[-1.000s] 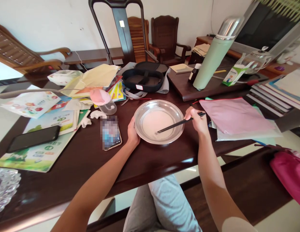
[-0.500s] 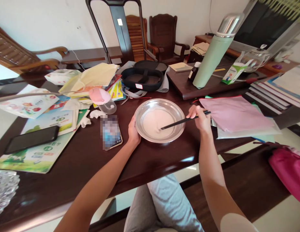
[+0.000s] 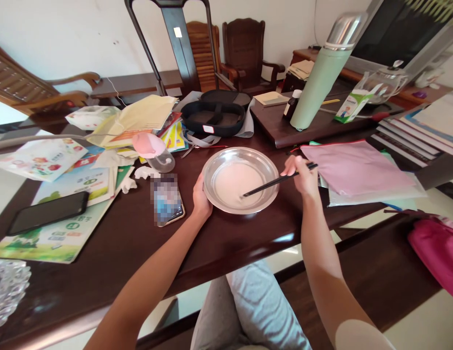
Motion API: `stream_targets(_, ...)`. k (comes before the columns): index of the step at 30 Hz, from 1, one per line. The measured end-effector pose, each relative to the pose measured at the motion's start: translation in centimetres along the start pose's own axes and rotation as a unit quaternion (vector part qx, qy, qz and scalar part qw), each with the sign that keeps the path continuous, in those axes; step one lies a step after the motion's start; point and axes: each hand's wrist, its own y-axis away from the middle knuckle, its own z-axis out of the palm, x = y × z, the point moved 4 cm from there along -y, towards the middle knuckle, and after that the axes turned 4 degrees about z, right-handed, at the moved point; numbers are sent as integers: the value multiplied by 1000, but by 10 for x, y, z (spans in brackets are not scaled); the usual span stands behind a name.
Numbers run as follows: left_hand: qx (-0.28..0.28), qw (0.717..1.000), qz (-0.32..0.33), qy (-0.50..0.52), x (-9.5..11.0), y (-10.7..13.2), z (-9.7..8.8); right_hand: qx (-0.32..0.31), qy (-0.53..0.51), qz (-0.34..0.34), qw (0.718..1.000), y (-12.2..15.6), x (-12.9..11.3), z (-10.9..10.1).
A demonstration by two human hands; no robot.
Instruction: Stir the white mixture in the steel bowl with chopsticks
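Note:
A round steel plate (image 3: 264, 165) with a pale, milky batter (image 3: 231, 182) in it sits on the dark wooden table (image 3: 138, 243) in front of me. My left hand (image 3: 200, 197) grips the plate's left rim. My right hand (image 3: 302, 177) is closed on a pair of black chopsticks (image 3: 275, 181), whose tips rest in the batter near the plate's middle.
A phone (image 3: 167, 199) lies just left of the plate, another black phone (image 3: 47, 212) farther left on booklets. A pink-capped bottle (image 3: 155, 151), papers, a black case (image 3: 215, 116), a green thermos (image 3: 321, 75), a pink folder (image 3: 353, 167) and stacked books (image 3: 419, 131) surround the plate.
The chopstick tips have shifted from the plate's lower left a little rightward toward its middle. My left hand has stayed on the rim. The view has drifted slightly.

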Motion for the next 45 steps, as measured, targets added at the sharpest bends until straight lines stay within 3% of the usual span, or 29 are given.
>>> stream_targets(2,-6,1000,11,-1,1,-1,0,-90,44,6,995,5,-2,15)
stream_targets(4,-11,1000,19,0,1,-1,1,-114,84,-5,990,7,-4,20)
stream_targets(7,-13,1000,20,3,2,-1,2,-8,109,-18,994,3,-1,6)
stream_targets(9,-10,1000,15,3,1,-1,1,91,78,-20,993,0,3,-10)
stream_targets(11,-5,1000,9,-3,1,0,1,133,23,-18,991,-2,5,-19)
stream_targets(13,-2,1000,9,-12,2,0,1,87,-4,1,996,-2,5,-14)
stream_targets(16,-8,1000,13,-15,4,1,1,-61,37,29,997,3,2,7)
stream_targets(18,-9,1000,11,-11,4,1,2,-103,74,23,992,6,0,15)
stream_targets(20,-6,1000,8,-7,4,1,3,-62,98,12,993,4,1,11)
stream_targets(23,3,1000,6,-10,3,0,2,79,87,12,993,0,7,-10)
stream_targets(25,9,1000,4,-17,2,0,1,119,53,15,991,-2,9,-19)
stream_targets(27,7,1000,4,-20,2,0,1,73,31,19,997,-2,8,-16)
stream_targets(30,-8,1000,7,-17,3,1,2,-59,53,25,997,3,2,2)
stream_targets(32,-14,1000,11,-14,4,1,3,-86,87,19,992,5,-1,9)
stream_targets(34,-10,1000,13,-13,5,1,4,-41,109,13,993,4,-1,6)
stream_targets(37,-5,1000,10,-13,5,1,4,77,78,6,994,0,4,-11)
stream_targets(39,-5,1000,6,-8,4,1,4,105,39,5,994,-1,7,-18)
stream_targets(45,-4,1000,7,-6,4,1,4,-80,76,21,994,6,1,7)
